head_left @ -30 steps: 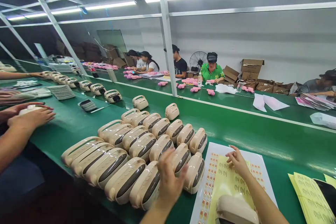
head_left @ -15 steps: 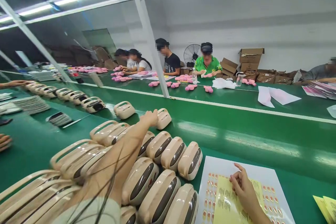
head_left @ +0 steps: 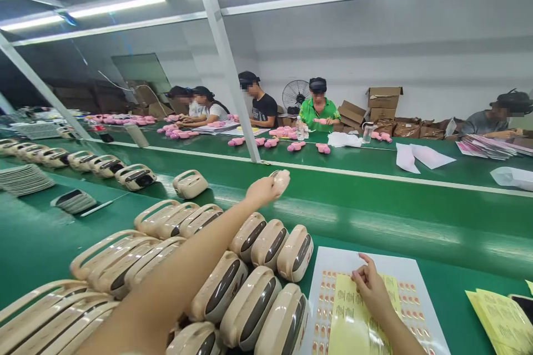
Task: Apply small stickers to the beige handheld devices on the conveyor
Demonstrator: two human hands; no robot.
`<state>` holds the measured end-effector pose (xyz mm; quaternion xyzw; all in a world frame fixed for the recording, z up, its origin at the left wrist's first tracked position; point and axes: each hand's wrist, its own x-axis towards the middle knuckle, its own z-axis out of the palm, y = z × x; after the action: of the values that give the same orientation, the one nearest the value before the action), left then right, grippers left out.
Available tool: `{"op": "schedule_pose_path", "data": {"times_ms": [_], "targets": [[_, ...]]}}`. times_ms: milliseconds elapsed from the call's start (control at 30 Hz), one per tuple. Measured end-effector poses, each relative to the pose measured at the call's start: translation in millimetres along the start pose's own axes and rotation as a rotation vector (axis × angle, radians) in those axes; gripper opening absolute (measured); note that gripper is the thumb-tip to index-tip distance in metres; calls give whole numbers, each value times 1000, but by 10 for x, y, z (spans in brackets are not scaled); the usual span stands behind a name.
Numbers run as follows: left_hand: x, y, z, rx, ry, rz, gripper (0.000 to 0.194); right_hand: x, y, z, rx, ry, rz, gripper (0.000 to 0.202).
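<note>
Our right hand (head_left: 372, 283) is over the white sheet (head_left: 391, 264), thumb and index apart above yellow paper (head_left: 341, 335) and glossy orange stickers (head_left: 323, 330). Left of the sheet, smooth beige casings (head_left: 250, 305) stand in rows, rounded, with dark panels. Beyond the sheet's far-left corner, our left hand (head_left: 263, 191), the nearer one, grips a pale casing (head_left: 282, 182); blur hides its long axis.

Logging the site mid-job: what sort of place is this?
Most likely a factory assembly hall: rows of matching beige cases on a green bench, yellow printed sheets, and co-workers opposite handling pink pieces.
</note>
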<state>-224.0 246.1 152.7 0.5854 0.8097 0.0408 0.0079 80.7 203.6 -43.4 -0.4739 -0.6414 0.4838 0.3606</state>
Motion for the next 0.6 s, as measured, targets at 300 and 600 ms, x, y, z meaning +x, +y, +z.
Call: {"op": "schedule_pose_path", "data": {"times_ms": [300, 600], "targets": [[-1349, 1076, 16, -79, 318, 646, 24, 9, -985, -128, 436, -43, -102, 71], [-1668, 1097, 144, -892, 485, 634, 55, -218, -1659, -516, 457, 220, -36, 63]]}}
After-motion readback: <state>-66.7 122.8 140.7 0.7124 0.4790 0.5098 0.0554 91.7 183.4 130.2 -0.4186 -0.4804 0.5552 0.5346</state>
